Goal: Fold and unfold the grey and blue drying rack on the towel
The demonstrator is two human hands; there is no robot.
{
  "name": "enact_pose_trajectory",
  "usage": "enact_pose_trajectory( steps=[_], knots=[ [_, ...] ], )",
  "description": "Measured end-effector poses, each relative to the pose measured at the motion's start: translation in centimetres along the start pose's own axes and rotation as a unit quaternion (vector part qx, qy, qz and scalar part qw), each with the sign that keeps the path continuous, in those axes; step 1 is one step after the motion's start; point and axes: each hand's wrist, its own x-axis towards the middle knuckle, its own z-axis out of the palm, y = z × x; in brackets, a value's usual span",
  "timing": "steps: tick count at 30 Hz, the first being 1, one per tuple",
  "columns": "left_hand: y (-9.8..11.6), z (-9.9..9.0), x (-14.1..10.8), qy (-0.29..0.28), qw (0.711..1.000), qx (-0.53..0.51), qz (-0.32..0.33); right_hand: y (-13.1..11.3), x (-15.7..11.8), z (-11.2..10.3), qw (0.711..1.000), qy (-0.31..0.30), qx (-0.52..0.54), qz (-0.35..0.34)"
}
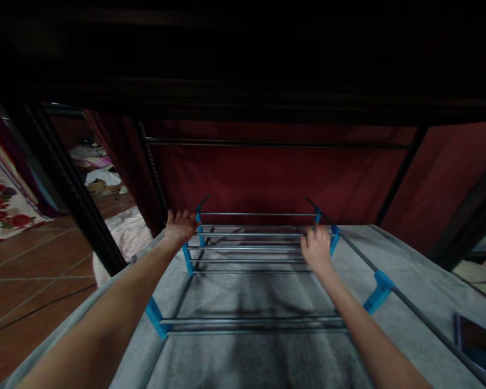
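A rack of thin metal tubes [251, 321] joined by blue plastic connectors [378, 292] lies on a grey cloth-covered surface. My left hand [180, 226] is at the rack's far left side, against a blue connector [200, 222]. Its fingers are slightly apart, pointing away from me. On the far right, my right hand [318, 249] has its fingers bent over the ends of the crossbars, beside another blue connector [334, 240]. Part of the bars is hidden behind that hand. Long dark side rods [423, 324] run toward me.
Dark frame posts [71, 183] and a black beam [243, 102] surround the surface, with red cloth [283, 178] behind. A dark flat device [478, 343] lies at right. Striped fabric [125, 235] and a cable [40, 310] are on the tiled floor at left.
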Motion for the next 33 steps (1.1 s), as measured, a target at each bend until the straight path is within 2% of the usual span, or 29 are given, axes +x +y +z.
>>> enact_pose_trajectory(
  steps=[1,3,5,7,8,10,13,15,17,23,25,27,30,32,33],
  knots=[
    [1.6,0.0,-0.6,0.032,0.999,0.02,0.015,-0.9,-1.5,0.2,0.999,0.013,0.031,-0.022],
    [5.2,0.3,-2.8,0.105,0.994,-0.002,-0.013,-2.4,-4.4,0.7,0.995,0.029,0.08,-0.052],
    [8.7,1.1,-6.7,0.177,0.978,-0.096,-0.05,-3.5,-6.4,0.9,0.991,0.03,0.11,-0.066],
    [10.8,2.5,-12.0,0.213,0.959,-0.189,-0.016,-4.0,-7.1,0.8,0.988,0.023,0.123,-0.089],
    [11.1,3.4,-14.7,0.22,0.951,-0.216,-0.005,-4.1,-6.9,0.5,0.986,0.02,0.125,-0.105],
    [10.3,5.1,-19.8,0.227,0.944,-0.238,-0.018,-4.2,-5.7,0.1,0.982,0.016,0.121,-0.141],
    [7.0,6.9,-24.6,0.275,0.926,-0.236,-0.106,-5.2,-3.1,-0.2,0.976,0.007,0.112,-0.187],
    [4.8,7.5,-25.8,0.303,0.905,-0.24,-0.176,-7.0,-1.5,0.1,0.971,-0.005,0.109,-0.214],
    [3.6,7.9,-26.2,0.318,0.885,-0.247,-0.233,-9.6,-0.1,0.7,0.965,-0.024,0.107,-0.237],
    [2.6,7.8,-27.5,0.306,0.847,-0.262,-0.347,-18.5,1.6,2.8,0.945,-0.127,0.09,-0.289],
    [1.8,7.5,-27.6,0.33,0.831,-0.256,-0.368,-20.5,1.7,3.2,0.943,-0.143,0.074,-0.292],
    [0.8,7.3,-27.2,0.339,0.83,-0.264,-0.355,-22.1,1.8,3.5,0.942,-0.15,0.064,-0.293],
    [-0.3,7.5,-26.2,0.245,0.851,-0.311,-0.345,-23.9,2.0,3.7,0.938,-0.16,0.06,-0.302],
    [-0.8,7.7,-25.5,0.186,0.85,-0.333,-0.364,-25.1,2.3,3.6,0.935,-0.17,0.057,-0.305],
    [-1.0,7.8,-25.3,0.178,0.843,-0.339,-0.378,-25.7,2.4,3.6,0.934,-0.176,0.055,-0.304]
  ],
)
